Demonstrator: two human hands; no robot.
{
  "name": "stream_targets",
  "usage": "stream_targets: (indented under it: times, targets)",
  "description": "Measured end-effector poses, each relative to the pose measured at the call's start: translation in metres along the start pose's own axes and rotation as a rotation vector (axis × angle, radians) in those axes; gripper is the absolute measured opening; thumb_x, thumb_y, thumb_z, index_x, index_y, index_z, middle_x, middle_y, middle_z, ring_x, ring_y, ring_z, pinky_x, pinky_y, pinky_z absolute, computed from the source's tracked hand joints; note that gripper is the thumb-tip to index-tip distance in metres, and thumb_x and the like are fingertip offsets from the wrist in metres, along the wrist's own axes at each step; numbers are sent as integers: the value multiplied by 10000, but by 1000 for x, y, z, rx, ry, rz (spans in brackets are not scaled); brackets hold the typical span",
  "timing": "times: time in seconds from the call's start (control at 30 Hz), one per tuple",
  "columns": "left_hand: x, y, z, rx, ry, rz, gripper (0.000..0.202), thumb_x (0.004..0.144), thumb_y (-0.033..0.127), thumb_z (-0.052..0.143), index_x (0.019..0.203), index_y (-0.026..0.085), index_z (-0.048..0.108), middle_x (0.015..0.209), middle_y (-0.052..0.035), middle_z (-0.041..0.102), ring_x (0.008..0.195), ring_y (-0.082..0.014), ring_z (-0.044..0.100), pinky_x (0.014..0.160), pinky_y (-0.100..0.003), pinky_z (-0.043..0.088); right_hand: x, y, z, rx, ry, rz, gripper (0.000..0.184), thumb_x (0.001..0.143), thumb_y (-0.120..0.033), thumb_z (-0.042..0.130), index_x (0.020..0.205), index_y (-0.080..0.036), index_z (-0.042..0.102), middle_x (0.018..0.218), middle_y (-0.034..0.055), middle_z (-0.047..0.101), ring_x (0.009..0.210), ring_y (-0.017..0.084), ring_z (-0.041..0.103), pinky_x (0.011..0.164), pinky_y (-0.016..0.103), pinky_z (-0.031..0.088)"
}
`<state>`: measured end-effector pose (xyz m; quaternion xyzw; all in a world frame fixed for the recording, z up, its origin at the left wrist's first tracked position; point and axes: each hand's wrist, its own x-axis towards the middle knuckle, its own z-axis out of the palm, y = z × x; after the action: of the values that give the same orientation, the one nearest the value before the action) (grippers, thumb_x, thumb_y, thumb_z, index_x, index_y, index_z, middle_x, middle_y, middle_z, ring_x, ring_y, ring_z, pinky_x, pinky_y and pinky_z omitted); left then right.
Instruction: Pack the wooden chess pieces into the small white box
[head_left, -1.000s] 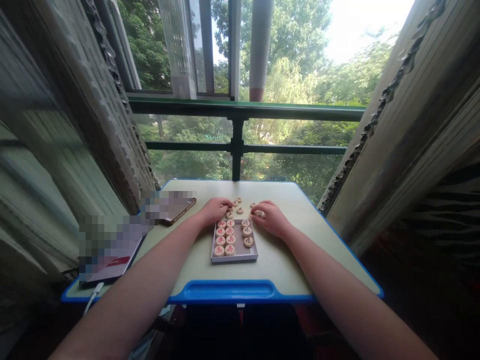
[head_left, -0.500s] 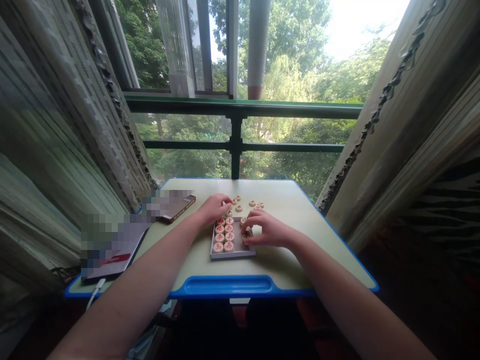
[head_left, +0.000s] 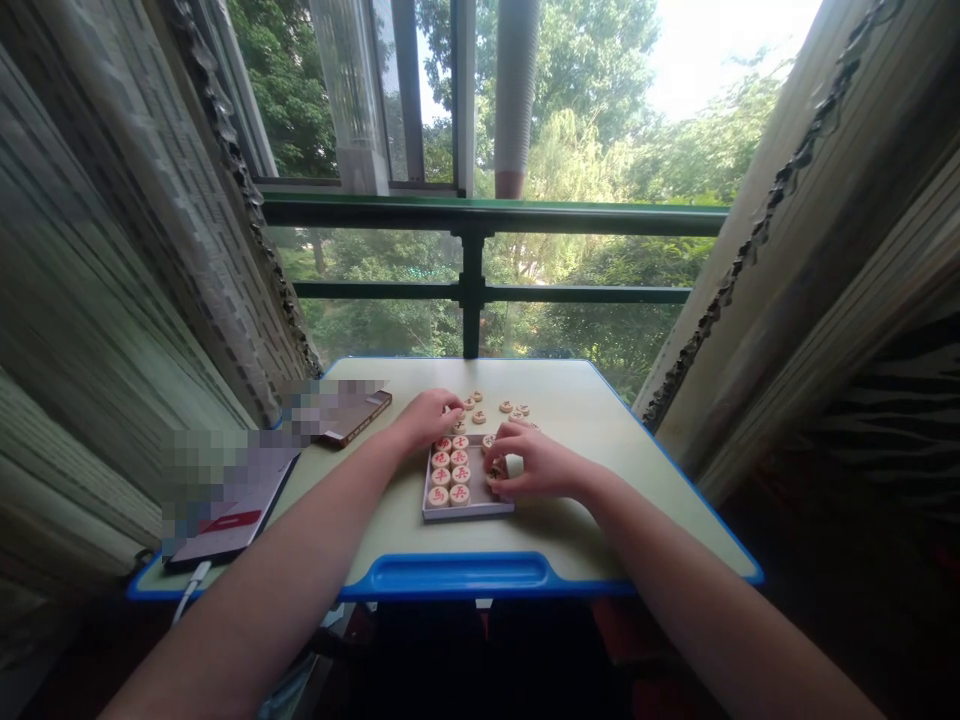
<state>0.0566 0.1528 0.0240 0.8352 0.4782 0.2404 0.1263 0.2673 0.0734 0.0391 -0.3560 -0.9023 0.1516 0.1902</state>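
A shallow white box (head_left: pixel 480 511) sits on the table, its left side filled with two columns of round Chinese chess pieces (head_left: pixel 460 476) marked in red. My right hand (head_left: pixel 536 460) reaches over the box's right side, thumb and fingers closed round a dark-marked Chinese chess piece (head_left: pixel 494 474) near the right wall. Just behind it, another piece (head_left: pixel 488 442) is partly covered by my fingers. At the box's far left corner my left hand (head_left: pixel 429 415) is curled, its fingertips against a Chinese chess piece (head_left: pixel 459 426). Its thumb is mostly hidden.
Loose Chinese chess pieces (head_left: pixel 479 417) lie behind the box on the table (head_left: pixel 600 540), which has a blue rim. To the left are a brown box (head_left: pixel 360 418) and a flat device (head_left: pixel 240 525) with a white cable (head_left: pixel 192 583). Curtains hang at both sides.
Hardly anything differs: both hands keep their places and grips. The view has shifted very slightly, and the left curtain hangs a little differently.
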Motion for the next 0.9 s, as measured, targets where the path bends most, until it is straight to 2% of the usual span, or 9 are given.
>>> stream_targets:
  times: [0.17,0.4,0.63,0.9]
  targets:
    - [0,0,-1,25,15,17,279,788,296,451,848,177,696,926,-63,674,888,-190,593,838,-283,446,0,0,0,20,2,-3,207,657,-268,708,861,-244,690,878,30,537,872,182,494,833,333,407]
    - [0,-2,1,21,15,54,283,786,296,454,841,164,698,899,-79,670,851,-207,599,807,-313,457,1,1,1,40,-21,18,142,662,-243,696,803,-230,687,867,27,542,879,181,498,843,332,408]
    - [1,-3,0,13,16,49,267,740,184,444,835,163,692,913,-63,671,870,-180,597,826,-281,450,1,1,-1,51,-17,19,131,677,-244,678,805,-220,670,852,27,534,866,176,498,836,331,411]
    - [0,-2,-1,34,4,39,261,737,178,451,836,160,692,888,-58,667,832,-177,596,787,-282,456,1,0,0,47,-25,16,132,668,-228,679,797,-206,664,851,29,530,850,172,493,813,324,406]
